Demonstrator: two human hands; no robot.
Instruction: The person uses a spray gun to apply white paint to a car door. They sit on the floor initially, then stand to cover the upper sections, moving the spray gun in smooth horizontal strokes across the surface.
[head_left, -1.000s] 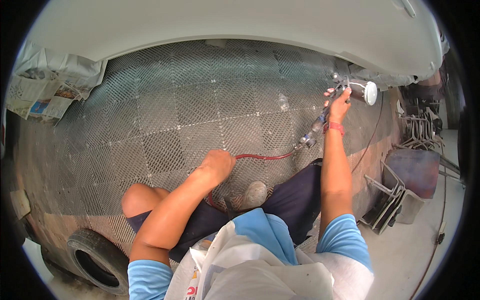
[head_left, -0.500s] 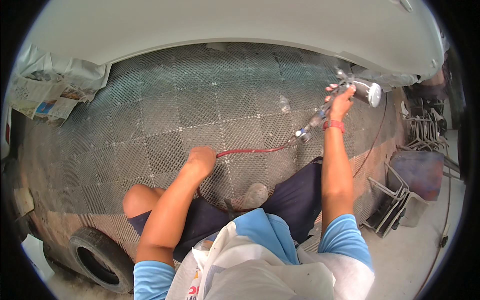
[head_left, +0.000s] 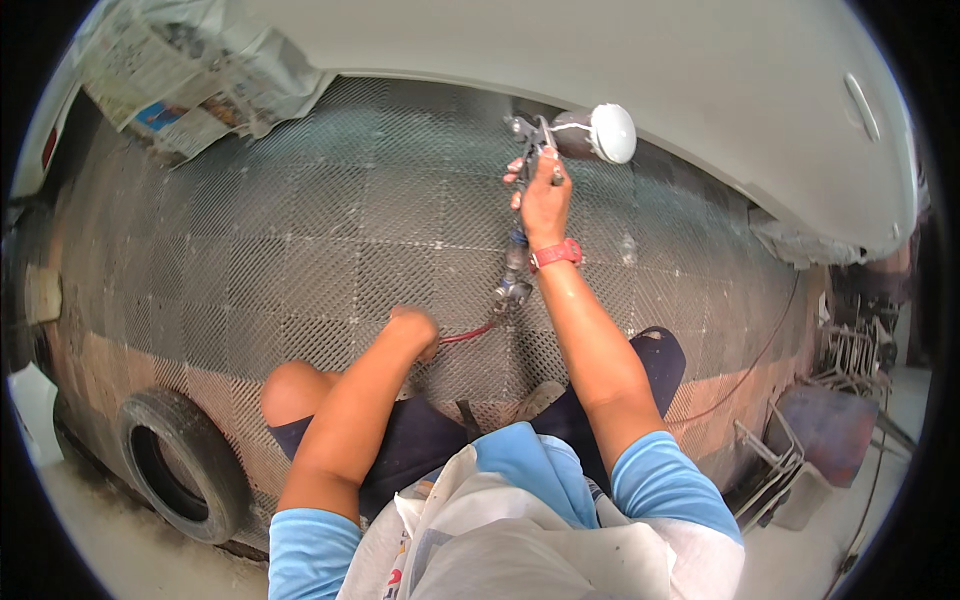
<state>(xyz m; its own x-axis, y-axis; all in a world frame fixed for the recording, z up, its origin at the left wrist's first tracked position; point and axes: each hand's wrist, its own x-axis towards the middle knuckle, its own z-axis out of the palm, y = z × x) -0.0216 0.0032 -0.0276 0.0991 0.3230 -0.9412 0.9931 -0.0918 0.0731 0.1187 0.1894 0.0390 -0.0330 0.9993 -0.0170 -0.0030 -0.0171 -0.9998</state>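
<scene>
Right hand [head_left: 546, 205] grasps spray gun [head_left: 540, 137], partly hiding it; cup [head_left: 598, 136] overlaps the lower edge of pale panel [head_left: 720, 100], so clearance there is hard to judge. Left hand [head_left: 414, 331] is clenched on red hose [head_left: 467, 335], covering the held length. Panel is cut off above; floor tiles [head_left: 300, 270] give open room left of the gun.

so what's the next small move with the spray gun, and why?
Probably ease the right hand slightly back from the white panel: the spray gun it grips has its white-lidded cup overlapping the panel's edge in this view, so clearance can't be judged. The left hand holds the red hose.
</scene>
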